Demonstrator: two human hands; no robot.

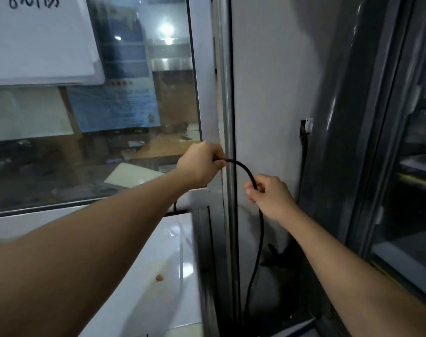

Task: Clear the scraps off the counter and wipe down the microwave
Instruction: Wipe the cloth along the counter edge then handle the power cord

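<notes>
A black power cable [243, 167] arcs between both hands in front of a metal window frame. My left hand [201, 165] grips one end of the arc near the frame's post. My right hand [267, 195] pinches the cable lower and to the right, and from there the cable hangs down along the wall [258, 251]. Below my left forearm lies the white glossy top of an appliance [163, 259], probably the microwave, with a small orange scrap [159, 278] on it.
A glass window [134, 117] with taped papers fills the left. A grey wall with a socket [308, 125] stands behind the cable. At the right a dark glass-fronted door frame [377, 142] closes in the space. The gap beside the appliance is narrow.
</notes>
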